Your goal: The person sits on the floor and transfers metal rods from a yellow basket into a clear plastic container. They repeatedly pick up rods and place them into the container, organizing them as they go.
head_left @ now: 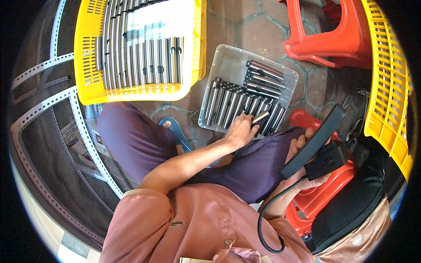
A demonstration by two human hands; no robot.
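My left hand (pixel 240 131) reaches over the near edge of a clear plastic bin (pixel 228 52), its fingers closed around one end of a short metal tube (pixel 260 117). Beneath it, the bin holds many shiny metal tubes, one group standing lengthwise (pixel 226 105) and another lying crosswise (pixel 265 83). At the right, my right hand (pixel 297 147) grips a long black bar-shaped device (pixel 316 139). A black box (pixel 326 161) sits against that device, and a black cable (pixel 262 223) loops down across my shirt. The device's exact kind cannot be made out.
A yellow crate (pixel 175 94) with rows of metal tubes stands at the far left. Red plastic stools (pixel 324 44) are at the far right and beside my right arm. Another yellow crate (pixel 386 87) lines the right edge. White perforated metal framing (pixel 83 118) is at left.
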